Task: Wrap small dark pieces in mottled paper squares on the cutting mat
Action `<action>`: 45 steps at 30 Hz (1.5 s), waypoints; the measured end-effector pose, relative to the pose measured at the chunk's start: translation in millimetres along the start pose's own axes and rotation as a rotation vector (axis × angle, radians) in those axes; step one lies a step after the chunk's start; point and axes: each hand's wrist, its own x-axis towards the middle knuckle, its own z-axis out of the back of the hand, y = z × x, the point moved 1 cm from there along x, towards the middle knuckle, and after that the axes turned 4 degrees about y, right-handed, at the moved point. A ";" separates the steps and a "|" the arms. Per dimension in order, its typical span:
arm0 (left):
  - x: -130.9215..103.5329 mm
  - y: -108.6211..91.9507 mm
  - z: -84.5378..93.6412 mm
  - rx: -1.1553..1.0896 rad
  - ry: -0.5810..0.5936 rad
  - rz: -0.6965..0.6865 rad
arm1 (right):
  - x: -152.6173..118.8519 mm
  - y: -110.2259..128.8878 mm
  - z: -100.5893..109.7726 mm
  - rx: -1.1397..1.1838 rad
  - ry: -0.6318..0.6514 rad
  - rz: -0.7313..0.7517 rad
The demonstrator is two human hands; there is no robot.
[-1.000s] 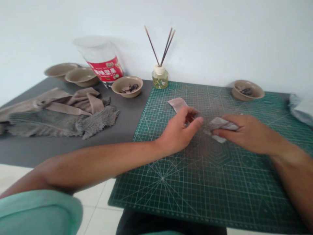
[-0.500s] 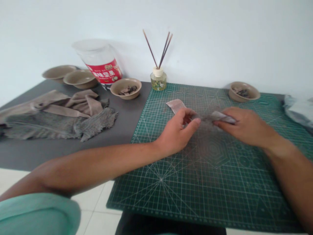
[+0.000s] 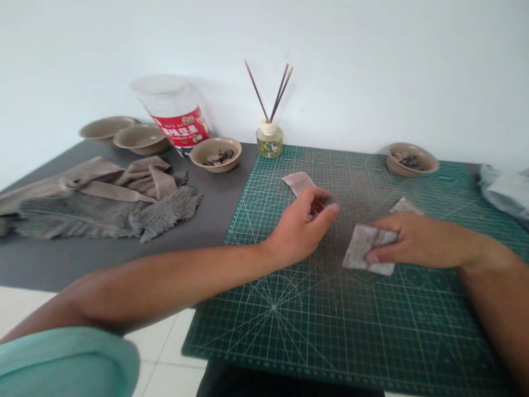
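My right hand grips a folded, light-grey wipe with dark smudges, thumb on top. A pale corner of material sticks out behind that hand; whether it belongs to the same wipe I cannot tell. To its left, my left hand is curled, thumb and fingers bent toward each other. A pale strip of cloth emerges behind its knuckles and seems to run into the palm. Any small item between those fingertips is hidden. Both hands are over the green cutting mat, apart from each other.
Brown dusty smears mark the mat. Bowls with small brown and dark pieces stand at centre left and back right. Further left are two more bowls, a clear tub and grey cloths. A reed diffuser stands against the wall.
My right hand has moved away from the left hand's fingertips, slightly down and toward me, and its wipe now shows flat. My left hand has stayed in nearly the same place.
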 end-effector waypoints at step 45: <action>-0.8 -18.3 5.0 0.250 0.246 -0.123 | -14.3 4.0 -36.5 -0.275 -0.696 0.473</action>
